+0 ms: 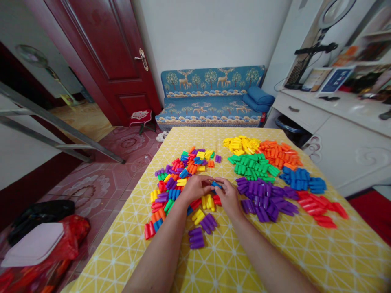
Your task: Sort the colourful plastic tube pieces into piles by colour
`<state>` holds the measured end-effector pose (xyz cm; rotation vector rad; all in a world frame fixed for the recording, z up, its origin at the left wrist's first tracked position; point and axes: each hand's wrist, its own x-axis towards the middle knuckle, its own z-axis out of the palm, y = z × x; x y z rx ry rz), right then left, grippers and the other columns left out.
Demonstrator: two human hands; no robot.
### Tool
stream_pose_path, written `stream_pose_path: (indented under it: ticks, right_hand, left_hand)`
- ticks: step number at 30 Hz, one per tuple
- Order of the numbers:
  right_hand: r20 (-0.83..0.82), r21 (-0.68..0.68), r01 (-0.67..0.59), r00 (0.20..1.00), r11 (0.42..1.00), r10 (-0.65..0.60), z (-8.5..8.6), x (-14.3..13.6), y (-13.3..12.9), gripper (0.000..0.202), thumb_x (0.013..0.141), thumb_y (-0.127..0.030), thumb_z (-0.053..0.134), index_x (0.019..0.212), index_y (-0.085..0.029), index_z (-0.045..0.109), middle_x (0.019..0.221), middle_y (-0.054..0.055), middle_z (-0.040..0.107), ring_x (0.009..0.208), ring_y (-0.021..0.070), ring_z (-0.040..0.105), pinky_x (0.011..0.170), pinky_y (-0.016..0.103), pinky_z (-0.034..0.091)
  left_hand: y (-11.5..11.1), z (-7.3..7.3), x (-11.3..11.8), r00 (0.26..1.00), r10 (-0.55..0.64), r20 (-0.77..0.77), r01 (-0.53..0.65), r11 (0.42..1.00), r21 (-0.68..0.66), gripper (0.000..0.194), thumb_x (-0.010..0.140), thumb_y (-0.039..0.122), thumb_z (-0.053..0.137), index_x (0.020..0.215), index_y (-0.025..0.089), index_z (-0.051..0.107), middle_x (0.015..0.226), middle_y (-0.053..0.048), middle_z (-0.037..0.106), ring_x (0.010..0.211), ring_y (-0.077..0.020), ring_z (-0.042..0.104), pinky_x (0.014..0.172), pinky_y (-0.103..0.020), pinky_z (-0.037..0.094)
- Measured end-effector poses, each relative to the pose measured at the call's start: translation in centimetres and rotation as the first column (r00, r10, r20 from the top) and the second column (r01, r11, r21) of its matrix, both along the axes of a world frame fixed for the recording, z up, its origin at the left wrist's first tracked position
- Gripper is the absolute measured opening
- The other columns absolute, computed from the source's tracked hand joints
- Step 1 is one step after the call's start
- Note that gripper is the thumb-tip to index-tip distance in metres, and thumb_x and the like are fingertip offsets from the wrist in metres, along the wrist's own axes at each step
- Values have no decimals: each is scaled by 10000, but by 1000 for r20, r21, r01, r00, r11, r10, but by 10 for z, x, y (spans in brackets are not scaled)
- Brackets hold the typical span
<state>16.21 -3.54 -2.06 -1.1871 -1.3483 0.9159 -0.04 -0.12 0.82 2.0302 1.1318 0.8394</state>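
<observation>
The left hand (197, 188) and right hand (228, 194) meet, fingertips drawn in narrow around a small blue piece (216, 184). A light pinch from both sides should steady it; squeezing hard could make smooth plastic slip. Whether its parts are fully joined is hidden by the fingers, so turning it slightly would help in checking.

Just below the hands lie yellow pieces (208, 202), so fingers are best kept slightly raised. The mixed heap (174, 194) spreads beside and beyond the left hand, and that forearm passes close to it; a lifted wrist would avoid dragging pieces. Right of the right hand sits the purple pile (262, 197), near enough to be nudged by a wide elbow or wrist, with the green pile (253, 167) beyond.
</observation>
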Motion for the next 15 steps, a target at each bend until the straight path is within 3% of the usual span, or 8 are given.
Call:
stream_pose_path:
  ticks: [6, 15]
  right_hand:
    - [-22, -5, -28, 999, 1000, 28, -1, -2, -1, 334, 780, -219, 550, 1111, -195, 588, 1121, 81, 662, 1047, 206, 638, 893, 375, 538]
    - [77, 46, 5, 997, 999, -9, -10, -4, 1, 386, 781, -200, 539, 1164, -203, 583, 1191, 88, 646, 1110, 217, 607, 966, 417, 494]
  left_hand:
    - [-1, 5, 1, 1000, -4, 23, 4, 1000, -4, 320, 790, 303, 677, 1078, 167, 713, 878, -81, 754, 766, -200, 693, 719, -274, 544]
    - [-1, 5, 1, 999, 24, -42, -22, 998, 62, 271, 814, 293, 650, 1048, 176, 718, 841, -58, 750, 730, -178, 679, 716, -261, 510]
